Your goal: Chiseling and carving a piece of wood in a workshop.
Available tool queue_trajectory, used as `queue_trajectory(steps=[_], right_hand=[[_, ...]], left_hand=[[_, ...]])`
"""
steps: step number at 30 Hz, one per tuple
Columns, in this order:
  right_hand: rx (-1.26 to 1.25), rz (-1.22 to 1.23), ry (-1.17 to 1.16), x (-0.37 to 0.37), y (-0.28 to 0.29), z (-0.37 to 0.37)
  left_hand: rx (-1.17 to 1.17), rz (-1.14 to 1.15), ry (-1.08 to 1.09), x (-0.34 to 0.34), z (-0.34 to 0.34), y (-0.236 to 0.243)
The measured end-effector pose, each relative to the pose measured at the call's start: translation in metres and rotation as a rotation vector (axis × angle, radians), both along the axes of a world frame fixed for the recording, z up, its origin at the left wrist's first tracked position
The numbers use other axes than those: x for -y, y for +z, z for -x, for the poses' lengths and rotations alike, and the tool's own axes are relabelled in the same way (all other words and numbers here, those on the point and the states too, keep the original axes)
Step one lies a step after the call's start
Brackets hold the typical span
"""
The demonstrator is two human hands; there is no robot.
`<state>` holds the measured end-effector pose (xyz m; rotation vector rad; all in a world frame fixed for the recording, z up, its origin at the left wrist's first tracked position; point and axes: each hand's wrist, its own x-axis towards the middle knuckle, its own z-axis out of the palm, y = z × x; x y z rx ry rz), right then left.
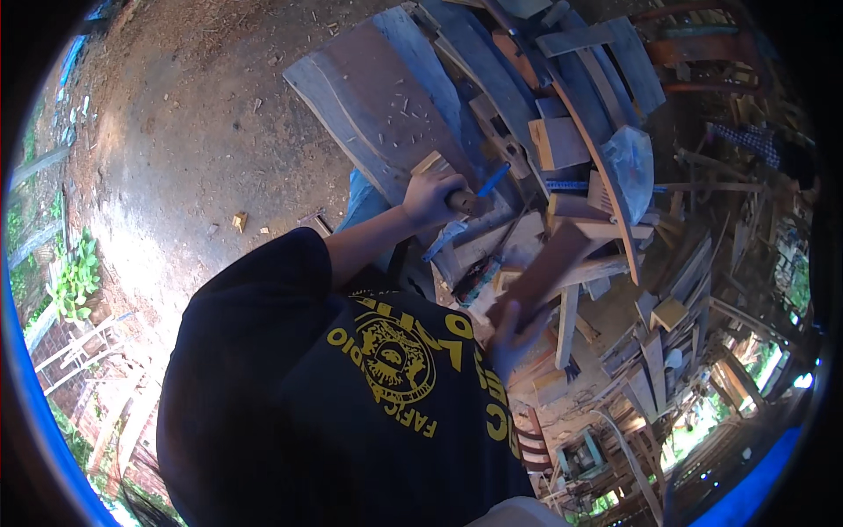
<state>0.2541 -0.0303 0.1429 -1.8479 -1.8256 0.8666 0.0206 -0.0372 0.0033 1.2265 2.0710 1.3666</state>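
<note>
My left hand (430, 198) is closed around a short pale wooden piece (467, 204), over the lower end of a wide wooden slab (369, 105) scattered with shavings. A thin blue rod-like item (494, 178) lies just beyond those fingers; whether I hold it too, I cannot tell. My right hand (514, 338), blurred, grips a dark reddish-brown wooden bar (553, 263), raised at a slant below and to the right of my left hand. Small wood blocks (558, 143) rest on the boards, and a clear plastic bag (630, 167) sits at their right.
Stacked planks (615, 70) and a curved board (619, 228) fill the upper right. Loose offcuts and timber (672, 351) crowd the lower right. Dirt ground (193, 123) spreads at the left, with small scraps and a leafy plant (75, 277) by its edge.
</note>
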Motion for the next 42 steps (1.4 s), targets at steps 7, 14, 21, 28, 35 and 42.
queue_trajectory(steps=[7, 14, 21, 28, 35, 42], right_hand=[[-0.136, 0.076, -0.142, -0.035, 0.011, -0.009], [-0.172, 0.181, 0.048, -0.008, 0.006, 0.007], [-0.019, 0.206, 0.142, -0.008, 0.004, 0.009], [-0.071, 0.216, 0.152, -0.015, 0.005, 0.006], [-0.015, 0.261, 0.198, -0.016, 0.007, 0.014], [-0.031, 0.191, 0.245, -0.021, 0.008, 0.022]], left_hand=[[-0.119, -0.216, -0.204, 0.000, -0.032, 0.017], [-0.202, -0.254, -0.202, -0.008, -0.035, 0.027], [-0.203, -0.242, -0.186, -0.012, -0.030, 0.025], [-0.224, -0.292, -0.166, -0.011, -0.029, 0.024], [-0.195, -0.294, -0.156, -0.006, -0.024, 0.022], [-0.190, -0.278, -0.155, -0.004, -0.024, 0.024]])
